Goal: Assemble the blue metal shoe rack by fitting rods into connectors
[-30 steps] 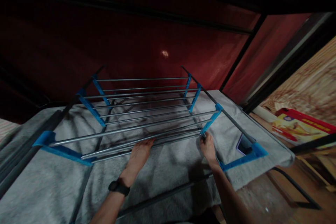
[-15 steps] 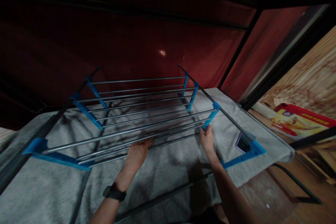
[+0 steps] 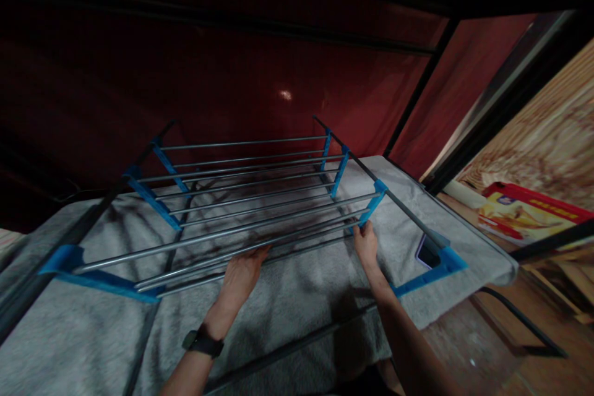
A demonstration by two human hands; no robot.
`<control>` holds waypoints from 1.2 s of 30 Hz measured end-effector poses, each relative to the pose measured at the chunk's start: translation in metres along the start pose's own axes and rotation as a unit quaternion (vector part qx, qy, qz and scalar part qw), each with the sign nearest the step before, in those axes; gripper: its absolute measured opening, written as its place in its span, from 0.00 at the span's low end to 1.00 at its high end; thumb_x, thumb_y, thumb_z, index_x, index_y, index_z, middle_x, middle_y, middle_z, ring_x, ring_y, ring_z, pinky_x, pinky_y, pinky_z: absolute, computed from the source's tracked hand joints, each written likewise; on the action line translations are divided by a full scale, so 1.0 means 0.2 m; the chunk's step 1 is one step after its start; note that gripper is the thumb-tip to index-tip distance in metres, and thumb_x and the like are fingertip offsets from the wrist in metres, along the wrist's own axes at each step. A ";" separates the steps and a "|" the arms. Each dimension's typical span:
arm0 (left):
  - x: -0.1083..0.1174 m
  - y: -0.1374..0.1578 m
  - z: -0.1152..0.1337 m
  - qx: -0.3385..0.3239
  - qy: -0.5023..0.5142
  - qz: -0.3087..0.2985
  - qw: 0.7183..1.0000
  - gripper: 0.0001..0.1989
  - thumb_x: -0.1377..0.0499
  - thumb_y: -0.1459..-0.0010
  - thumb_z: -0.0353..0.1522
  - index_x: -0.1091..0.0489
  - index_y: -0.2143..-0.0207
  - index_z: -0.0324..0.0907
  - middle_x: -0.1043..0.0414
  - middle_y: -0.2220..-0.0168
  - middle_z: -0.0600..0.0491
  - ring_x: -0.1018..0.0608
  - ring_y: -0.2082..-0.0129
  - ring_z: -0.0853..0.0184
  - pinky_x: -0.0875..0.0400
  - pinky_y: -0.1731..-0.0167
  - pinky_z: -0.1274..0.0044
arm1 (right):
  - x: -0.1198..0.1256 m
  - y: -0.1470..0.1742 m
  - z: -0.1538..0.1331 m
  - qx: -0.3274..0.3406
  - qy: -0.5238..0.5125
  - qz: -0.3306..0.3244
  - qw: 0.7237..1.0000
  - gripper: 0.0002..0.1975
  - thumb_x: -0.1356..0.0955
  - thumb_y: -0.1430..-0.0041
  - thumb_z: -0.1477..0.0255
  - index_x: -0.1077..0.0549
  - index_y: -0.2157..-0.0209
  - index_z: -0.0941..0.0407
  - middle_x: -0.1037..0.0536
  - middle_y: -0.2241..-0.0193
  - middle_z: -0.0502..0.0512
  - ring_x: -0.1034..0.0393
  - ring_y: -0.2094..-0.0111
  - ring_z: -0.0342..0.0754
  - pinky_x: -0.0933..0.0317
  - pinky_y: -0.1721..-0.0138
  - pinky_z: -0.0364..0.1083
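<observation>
A partly built rack (image 3: 260, 201) with grey metal tubes and blue plastic brackets lies on a grey blanket (image 3: 297, 309). My left hand (image 3: 244, 269), below a dark watch (image 3: 203, 342), has its fingers curled around a thin metal rod (image 3: 199, 263) near its middle; the fingertips are partly hidden. At the right side, my right hand (image 3: 366, 244) pinches the lower end of a blue bracket (image 3: 372, 203), where the rods meet it. A loose-ended blue bracket (image 3: 431, 273) carries no rods nearer to me, on the right side tube. Another blue bracket (image 3: 106, 281) holds the rods' left ends.
A phone (image 3: 427, 252) lies on the blanket by the nearest right bracket. A red and yellow box (image 3: 533, 213) sits off to the right beyond a dark metal post (image 3: 505, 105). Behind the rack stands a dark red panel (image 3: 260, 86).
The view has shifted very slightly. Both hands keep nearly the same place on the rack, with the right fingers barely moved at the bracket's end.
</observation>
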State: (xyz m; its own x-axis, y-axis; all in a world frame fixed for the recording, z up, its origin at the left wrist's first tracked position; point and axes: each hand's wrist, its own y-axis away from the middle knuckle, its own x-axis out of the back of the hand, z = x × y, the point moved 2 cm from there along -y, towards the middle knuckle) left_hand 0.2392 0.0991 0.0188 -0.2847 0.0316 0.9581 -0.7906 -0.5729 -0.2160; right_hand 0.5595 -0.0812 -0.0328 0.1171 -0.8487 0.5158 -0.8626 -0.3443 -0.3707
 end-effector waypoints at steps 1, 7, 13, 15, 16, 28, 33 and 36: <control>0.00 0.00 0.00 -0.001 0.002 -0.003 1.000 0.20 0.48 0.36 0.28 0.27 0.44 0.46 0.20 0.55 0.42 0.18 0.58 0.52 0.25 0.57 0.63 | 0.00 0.00 0.00 -0.001 0.003 0.001 1.000 0.15 0.40 0.38 0.57 0.34 0.62 0.54 0.27 0.70 0.55 0.32 0.69 0.52 0.40 0.63 0.50; -0.01 0.00 -0.01 -0.006 0.004 -0.001 1.000 0.21 0.49 0.36 0.28 0.28 0.44 0.47 0.20 0.55 0.43 0.19 0.57 0.53 0.26 0.56 0.65 | 0.00 0.01 -0.02 -0.006 0.018 0.008 1.000 0.15 0.41 0.38 0.58 0.34 0.62 0.54 0.27 0.71 0.56 0.33 0.70 0.52 0.40 0.64 0.50; 0.00 -0.01 -0.01 -0.011 0.008 -0.001 1.000 0.20 0.48 0.36 0.29 0.28 0.44 0.46 0.20 0.56 0.42 0.19 0.56 0.53 0.26 0.55 0.65 | -0.01 0.02 -0.02 -0.011 0.011 0.007 1.000 0.15 0.40 0.41 0.59 0.33 0.61 0.56 0.26 0.69 0.57 0.32 0.68 0.52 0.38 0.62 0.51; 0.00 -0.01 -0.01 -0.013 0.020 0.005 1.000 0.20 0.48 0.36 0.29 0.28 0.44 0.45 0.20 0.57 0.42 0.19 0.55 0.53 0.26 0.54 0.64 | -0.01 0.02 -0.01 -0.011 0.000 0.004 1.000 0.15 0.40 0.42 0.61 0.32 0.59 0.56 0.25 0.68 0.59 0.32 0.67 0.53 0.38 0.60 0.52; 0.00 -0.01 0.00 -0.015 0.026 0.010 1.000 0.20 0.48 0.36 0.28 0.28 0.44 0.44 0.20 0.57 0.42 0.19 0.55 0.54 0.26 0.53 0.64 | -0.02 0.01 0.00 -0.010 -0.008 0.000 1.000 0.15 0.40 0.42 0.63 0.32 0.59 0.57 0.25 0.67 0.59 0.31 0.66 0.53 0.37 0.59 0.53; -0.13 0.29 0.05 -0.182 -0.041 0.025 0.982 0.34 0.57 0.40 0.20 0.46 0.33 0.48 0.42 0.32 0.51 0.39 0.33 0.62 0.37 0.37 0.64 | 0.00 0.14 0.15 0.010 -0.058 -0.080 0.995 0.26 0.39 0.48 0.71 0.31 0.46 0.59 0.23 0.53 0.63 0.28 0.52 0.57 0.35 0.48 0.59; -0.24 0.19 0.09 -0.068 -0.024 -0.019 0.997 0.25 0.54 0.36 0.24 0.36 0.39 0.40 0.30 0.41 0.43 0.27 0.42 0.57 0.32 0.42 0.63 | -0.01 0.14 0.14 0.023 -0.036 -0.093 0.995 0.28 0.39 0.48 0.71 0.33 0.44 0.58 0.23 0.52 0.61 0.29 0.51 0.55 0.36 0.46 0.58; -0.29 0.10 0.08 -0.027 0.005 -0.024 0.999 0.21 0.53 0.34 0.27 0.32 0.42 0.38 0.26 0.46 0.42 0.25 0.46 0.56 0.32 0.44 0.62 | -0.02 0.14 0.12 0.039 -0.016 -0.088 0.995 0.28 0.39 0.47 0.72 0.34 0.43 0.57 0.24 0.51 0.61 0.30 0.50 0.55 0.36 0.46 0.56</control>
State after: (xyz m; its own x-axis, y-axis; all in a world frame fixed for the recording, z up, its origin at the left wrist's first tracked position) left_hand 0.2492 0.0722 -0.0384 -0.2501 0.0660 0.9660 -0.8319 -0.5250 -0.1795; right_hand 0.5472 -0.0970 -0.0635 0.2793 -0.7841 0.5542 -0.7865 -0.5179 -0.3364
